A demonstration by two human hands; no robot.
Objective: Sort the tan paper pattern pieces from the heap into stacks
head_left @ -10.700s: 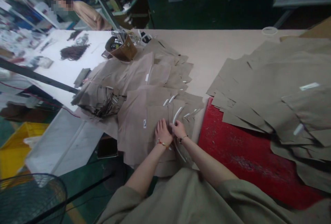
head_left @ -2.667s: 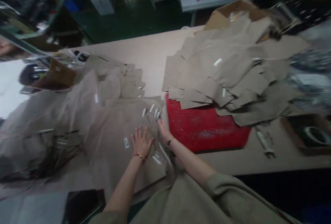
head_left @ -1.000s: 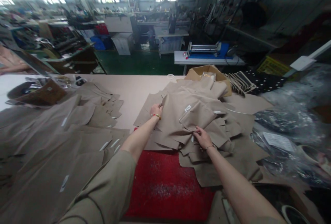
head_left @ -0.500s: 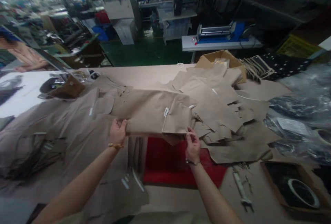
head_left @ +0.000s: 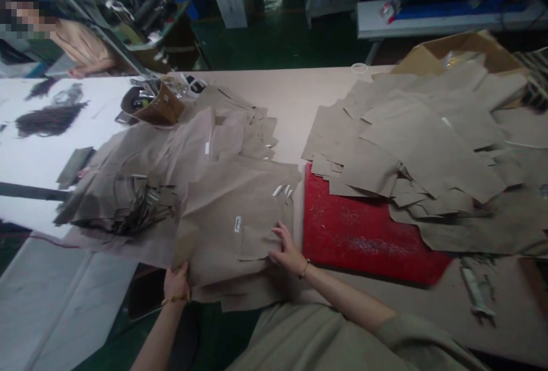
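The tan panel (head_left: 233, 245) has come down flat on the stack, beside the red board (head_left: 368, 228) on the tabletop (head_left: 274, 97). Your right hand (head_left: 289, 254) rests on it, fingers apart; your left hand (head_left: 176, 284) meets its raised corner, grip unclear.

Tan fabric panel (head_left: 226, 205), lying nearly flat and slightly wrinkled, its near edge overlapping a darker fold of the same material. The corner just above the left hand's fingers (head_left: 177, 279) stands up from the surface as a tilted flap (head_left: 185, 248), held at its lower edge. The right hand's fingertips (head_left: 277, 235) rest on the panel's near right part, touching the edge of a rectangular pocket (head_left: 257, 242), which lies just left of them. A small white label (head_left: 237, 224) sits above the pocket's left end, up and to the left of the right fingertips. Narrow white strips (head_left: 282, 190) lie near the panel's far right corner, well above the same fingertips.
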